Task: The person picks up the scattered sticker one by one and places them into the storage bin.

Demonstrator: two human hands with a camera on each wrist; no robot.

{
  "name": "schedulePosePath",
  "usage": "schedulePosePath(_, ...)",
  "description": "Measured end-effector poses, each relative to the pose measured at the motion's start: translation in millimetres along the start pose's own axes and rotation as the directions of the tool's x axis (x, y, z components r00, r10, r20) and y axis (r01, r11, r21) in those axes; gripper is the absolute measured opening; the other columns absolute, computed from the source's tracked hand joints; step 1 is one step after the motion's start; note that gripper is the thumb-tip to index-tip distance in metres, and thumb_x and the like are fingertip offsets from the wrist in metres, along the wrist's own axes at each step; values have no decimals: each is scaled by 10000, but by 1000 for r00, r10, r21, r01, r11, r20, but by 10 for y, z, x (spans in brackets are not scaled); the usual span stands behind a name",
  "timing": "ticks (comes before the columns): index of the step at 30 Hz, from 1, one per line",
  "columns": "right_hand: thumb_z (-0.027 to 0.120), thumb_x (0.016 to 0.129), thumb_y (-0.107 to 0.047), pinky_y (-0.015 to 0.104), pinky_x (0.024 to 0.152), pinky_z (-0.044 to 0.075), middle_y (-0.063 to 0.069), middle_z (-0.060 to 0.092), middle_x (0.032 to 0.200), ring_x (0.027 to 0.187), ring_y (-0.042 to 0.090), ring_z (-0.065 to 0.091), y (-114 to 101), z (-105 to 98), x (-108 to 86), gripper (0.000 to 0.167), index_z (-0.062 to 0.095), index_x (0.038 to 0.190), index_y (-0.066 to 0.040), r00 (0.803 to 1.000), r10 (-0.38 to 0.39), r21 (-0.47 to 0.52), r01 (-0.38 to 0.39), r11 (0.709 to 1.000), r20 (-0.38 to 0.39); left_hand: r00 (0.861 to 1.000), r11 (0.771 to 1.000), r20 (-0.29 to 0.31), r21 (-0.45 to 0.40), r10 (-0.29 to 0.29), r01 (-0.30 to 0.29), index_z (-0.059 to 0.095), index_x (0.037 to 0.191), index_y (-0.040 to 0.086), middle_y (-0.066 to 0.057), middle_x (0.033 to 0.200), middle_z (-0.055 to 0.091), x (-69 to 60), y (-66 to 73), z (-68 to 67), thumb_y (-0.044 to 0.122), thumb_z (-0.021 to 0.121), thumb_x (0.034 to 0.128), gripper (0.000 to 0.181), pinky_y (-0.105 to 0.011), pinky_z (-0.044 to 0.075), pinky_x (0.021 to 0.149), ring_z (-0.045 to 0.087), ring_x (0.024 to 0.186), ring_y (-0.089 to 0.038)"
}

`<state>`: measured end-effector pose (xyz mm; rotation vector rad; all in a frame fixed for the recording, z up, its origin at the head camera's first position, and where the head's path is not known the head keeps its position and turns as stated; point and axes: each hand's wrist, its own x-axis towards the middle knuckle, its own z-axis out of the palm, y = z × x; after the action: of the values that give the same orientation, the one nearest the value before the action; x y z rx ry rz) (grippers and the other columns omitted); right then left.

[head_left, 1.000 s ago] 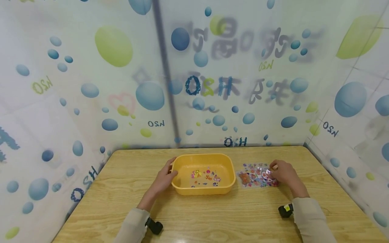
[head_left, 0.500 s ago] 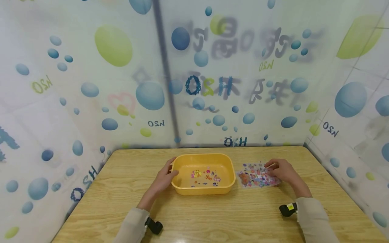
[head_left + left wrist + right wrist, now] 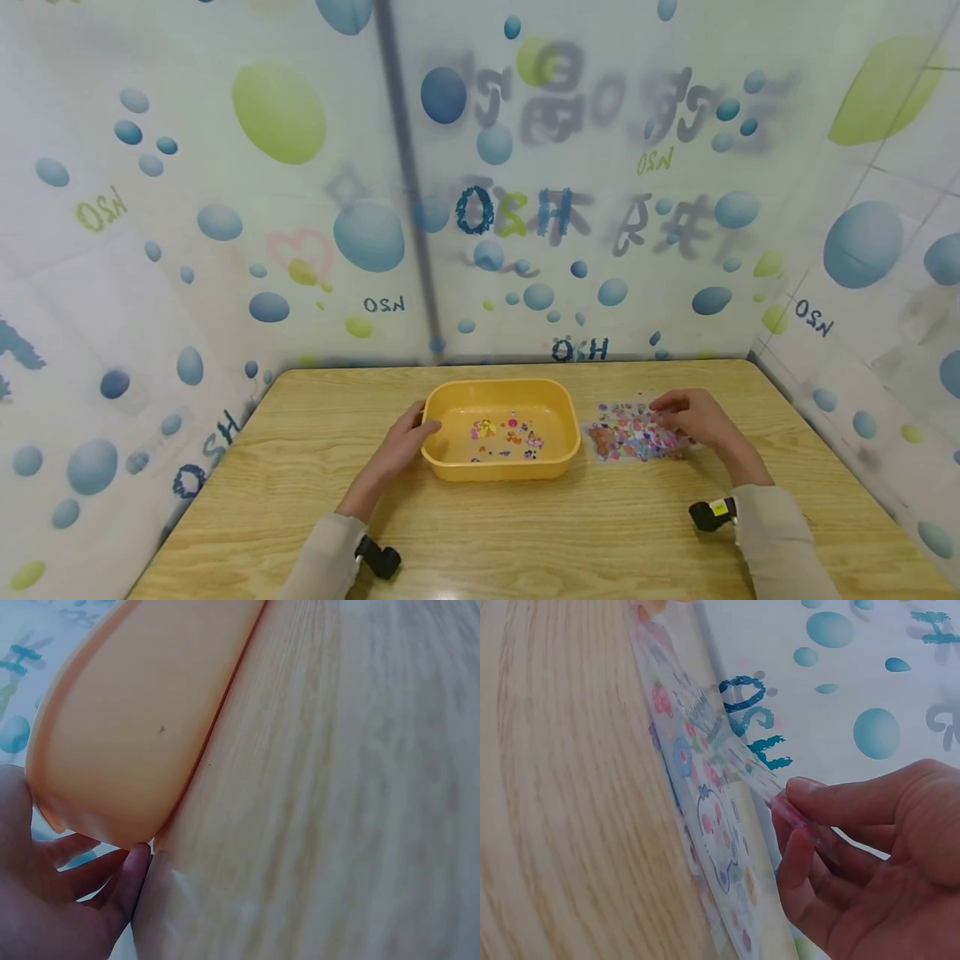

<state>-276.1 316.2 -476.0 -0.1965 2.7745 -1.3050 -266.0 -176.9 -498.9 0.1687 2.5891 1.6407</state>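
A yellow plastic basin (image 3: pixel 501 472) stands on the table, with several small colourful stickers (image 3: pixel 513 437) on its floor. My left hand (image 3: pixel 405 437) holds the basin's left end, thumb over the rim and fingers against the outside wall, as the left wrist view also shows. To the right of the basin lie clear sticker sheets (image 3: pixel 626 440) printed with cartoon figures. My right hand (image 3: pixel 696 415) pinches the edge of one sheet between thumb and fingers. In the right wrist view that transparent sheet (image 3: pixel 742 761) bends up from the sheets beneath it.
The wood-grain table (image 3: pixel 480 533) runs to a patterned curtain (image 3: pixel 525 275) at the back and sides. Black wrist cameras (image 3: pixel 378 558) sit on both forearms.
My right hand has shifted slightly up and its fingers have spread a little, with the sheet's right edge lifting. My left hand and the basin have kept their places.
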Motion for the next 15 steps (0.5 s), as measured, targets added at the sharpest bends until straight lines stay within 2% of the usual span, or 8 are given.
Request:
schedulePosePath(6, 643, 980, -69, 280, 709, 587, 235, 716, 1138, 856, 180, 657, -74, -20, -30, 319, 660, 1248, 103, 1000, 1, 46, -1, 999, 9, 1000, 1000, -1, 5, -6, 6, 420, 1555, 77, -208, 1557, 504, 2, -11, 4, 262, 533, 1048, 552, -544, 429, 1177, 514, 1418, -353)
schedulePosePath(15, 615, 1009, -96, 286, 710, 589, 272, 700, 1210, 876, 134, 670, -191, -73, -70, 353, 637, 1289, 117, 999, -36, 108, 37, 993, -10, 1000, 1000, -14, -12, -18, 18, 445, 1539, 81, -209, 1549, 512, -3, 11, 8, 272, 550, 1042, 543, -549, 419, 1184, 522, 1407, -354)
